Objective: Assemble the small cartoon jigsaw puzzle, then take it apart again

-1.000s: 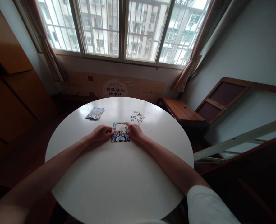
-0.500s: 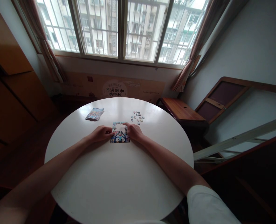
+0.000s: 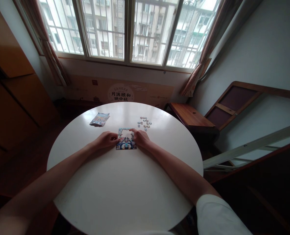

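A small colourful jigsaw puzzle (image 3: 126, 142), partly put together with a white gap in its upper middle, lies flat on the round white table (image 3: 125, 189). My left hand (image 3: 106, 139) rests at its left edge, fingers curled with the tips touching the puzzle. At the puzzle's right edge lies my right hand (image 3: 140, 137), its fingers bent and the forefinger pressed on the top right corner. Whether either hand pinches a piece is too small to see. Several loose puzzle pieces (image 3: 144, 122) lie scattered just beyond my right hand.
A printed packet (image 3: 99, 119) lies at the table's far left. Beyond the table is a barred window with curtains. A wooden bench (image 3: 190, 117) and a leaning wooden frame (image 3: 233, 102) stand to the right, and wooden cabinets (image 3: 12, 98) to the left.
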`<state>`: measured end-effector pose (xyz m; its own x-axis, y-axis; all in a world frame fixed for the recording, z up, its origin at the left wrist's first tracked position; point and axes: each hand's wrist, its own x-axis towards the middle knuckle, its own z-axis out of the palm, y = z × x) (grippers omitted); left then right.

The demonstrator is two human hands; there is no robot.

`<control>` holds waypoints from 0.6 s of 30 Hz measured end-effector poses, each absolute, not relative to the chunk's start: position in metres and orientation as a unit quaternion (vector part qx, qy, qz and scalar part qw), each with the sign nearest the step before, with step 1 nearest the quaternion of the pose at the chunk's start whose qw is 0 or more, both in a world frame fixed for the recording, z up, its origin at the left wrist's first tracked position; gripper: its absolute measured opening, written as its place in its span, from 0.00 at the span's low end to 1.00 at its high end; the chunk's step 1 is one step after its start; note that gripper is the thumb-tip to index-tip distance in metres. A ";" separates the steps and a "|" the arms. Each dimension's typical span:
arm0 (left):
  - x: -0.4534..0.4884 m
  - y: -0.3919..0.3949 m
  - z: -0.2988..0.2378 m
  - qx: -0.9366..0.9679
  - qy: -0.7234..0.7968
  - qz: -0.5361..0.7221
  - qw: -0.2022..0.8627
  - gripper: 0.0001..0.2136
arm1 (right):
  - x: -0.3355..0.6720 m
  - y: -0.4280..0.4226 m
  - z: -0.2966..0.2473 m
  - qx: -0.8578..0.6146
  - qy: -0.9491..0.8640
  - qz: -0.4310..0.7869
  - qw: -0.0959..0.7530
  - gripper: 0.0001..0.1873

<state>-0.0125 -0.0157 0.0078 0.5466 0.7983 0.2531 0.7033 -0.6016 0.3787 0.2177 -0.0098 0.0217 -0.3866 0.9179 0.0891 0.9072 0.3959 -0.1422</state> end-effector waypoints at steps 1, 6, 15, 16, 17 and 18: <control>-0.013 -0.015 0.007 0.872 0.430 0.205 0.116 0.20 | 0.218 -0.010 0.021 -0.548 -0.832 0.035 0.078 0.29; -0.014 -0.013 0.004 0.870 0.429 0.211 0.116 0.20 | 0.218 -0.010 0.022 -0.543 -0.835 0.033 0.080 0.28; -0.013 -0.015 0.006 0.873 0.433 0.197 0.105 0.20 | 0.216 -0.013 0.025 -0.554 -0.829 0.040 0.067 0.28; -0.013 -0.015 0.006 0.873 0.433 0.200 0.108 0.20 | 0.216 -0.013 0.025 -0.553 -0.830 0.039 0.068 0.28; -0.013 -0.015 0.006 0.872 0.433 0.200 0.111 0.20 | 0.216 -0.012 0.025 -0.552 -0.830 0.038 0.069 0.29; -0.013 -0.015 0.006 0.871 0.434 0.200 0.113 0.20 | 0.216 -0.012 0.025 -0.550 -0.831 0.037 0.071 0.29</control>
